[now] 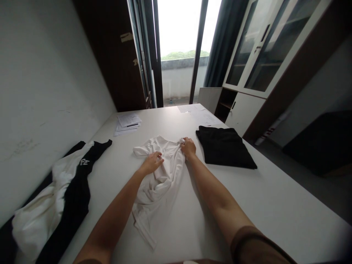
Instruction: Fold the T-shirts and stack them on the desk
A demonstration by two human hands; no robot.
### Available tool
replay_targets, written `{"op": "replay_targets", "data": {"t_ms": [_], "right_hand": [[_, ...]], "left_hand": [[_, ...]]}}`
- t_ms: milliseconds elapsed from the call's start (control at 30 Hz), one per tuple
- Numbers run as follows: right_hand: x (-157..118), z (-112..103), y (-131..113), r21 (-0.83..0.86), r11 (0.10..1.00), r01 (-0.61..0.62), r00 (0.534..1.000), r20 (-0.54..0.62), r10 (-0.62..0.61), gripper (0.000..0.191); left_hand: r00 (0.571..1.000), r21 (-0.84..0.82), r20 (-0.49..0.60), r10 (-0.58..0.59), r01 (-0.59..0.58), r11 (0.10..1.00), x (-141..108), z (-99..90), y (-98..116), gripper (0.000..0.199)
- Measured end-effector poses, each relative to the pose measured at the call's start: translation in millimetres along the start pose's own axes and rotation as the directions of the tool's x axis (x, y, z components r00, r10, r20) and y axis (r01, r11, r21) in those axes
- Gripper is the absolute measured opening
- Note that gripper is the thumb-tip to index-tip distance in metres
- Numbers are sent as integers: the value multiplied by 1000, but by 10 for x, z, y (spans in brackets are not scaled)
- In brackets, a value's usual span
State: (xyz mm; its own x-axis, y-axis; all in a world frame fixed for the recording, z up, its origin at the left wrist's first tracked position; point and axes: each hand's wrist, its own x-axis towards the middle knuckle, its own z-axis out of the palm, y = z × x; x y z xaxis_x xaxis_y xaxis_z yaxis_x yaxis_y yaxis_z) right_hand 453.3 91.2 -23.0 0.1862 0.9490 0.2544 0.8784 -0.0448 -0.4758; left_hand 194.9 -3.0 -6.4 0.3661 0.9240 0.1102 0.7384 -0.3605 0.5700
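A crumpled white shirt (165,179) lies on the white table (231,205), with one short sleeve spread to the left. My right hand (188,147) pinches the shirt at its upper right, where the fabric bunches. Over the shirt's upper middle is my left hand (151,162), its fingers apart and curved; they touch or hover just above the cloth. The shirt's lower end trails toward the front of the table in loose folds.
Folded black cloth (225,147) lies right of the shirt. Black and white garments (71,183) are heaped at the left by the wall. Papers with a pen (128,123) sit at the back left, more sheets (199,114) at the far edge. A glass-door cabinet (264,47) stands beyond.
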Motion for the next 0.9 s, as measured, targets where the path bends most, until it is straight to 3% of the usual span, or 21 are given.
{"op": "replay_targets", "data": {"t_ms": [133, 233, 367, 567, 733, 900], "right_hand": [[-100, -51, -174, -66, 986, 155, 982, -97, -161, 33], [-195, -42, -339, -83, 949, 305, 941, -130, -314, 33], [-328, 53, -537, -80, 871, 485, 872, -28, -488, 26], [-483, 139, -685, -36, 784, 620, 781, 123, -612, 22], [-514, 221, -650, 2, 817, 577, 806, 160, -569, 23], [-523, 362, -607, -2, 871, 491, 850, 223, -478, 38]], "left_hand": [[998, 263, -1, -55, 54, 963, 33, 293, -157, 63], [995, 360, -36, -96, 102, 927, 27, 357, -339, 68], [990, 390, -62, -126, 140, 910, 49, 307, -604, 67], [988, 391, -105, -109, 142, 910, 121, 207, -919, 62], [980, 442, -177, -90, 161, 883, 143, 12, -1329, 62], [980, 531, -134, -149, 198, 824, 36, -283, -1718, 70]]}}
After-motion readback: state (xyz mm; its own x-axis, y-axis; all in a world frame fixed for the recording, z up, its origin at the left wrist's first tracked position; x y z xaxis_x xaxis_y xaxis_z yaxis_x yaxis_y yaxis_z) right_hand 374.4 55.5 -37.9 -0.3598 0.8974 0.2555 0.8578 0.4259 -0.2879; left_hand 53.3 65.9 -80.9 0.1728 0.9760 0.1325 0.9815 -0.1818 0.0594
